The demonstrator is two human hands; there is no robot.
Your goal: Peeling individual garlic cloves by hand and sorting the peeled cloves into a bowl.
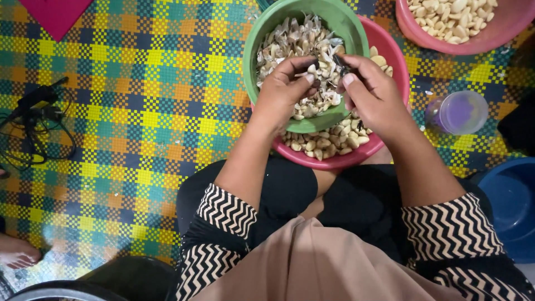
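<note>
My left hand [284, 89] pinches a garlic clove [312, 69] over a green bowl [267, 25] heaped with papery garlic skins and cloves. My right hand [374, 92] grips a small dark knife [341, 62] whose tip meets the clove. The green bowl rests tilted on a pink bowl [384, 47] that holds unpeeled garlic cloves [329, 142]. Both hands hover together above the two bowls, in front of my lap.
A second pink bowl [490, 36] of peeled cloves stands at the top right. A purple-lidded clear cup [460, 111] and a blue basin [512, 206] are on the right. Black cables [33, 120] lie left on the checkered woven mat [139, 111]. Someone's bare foot [16, 253] shows at the lower left.
</note>
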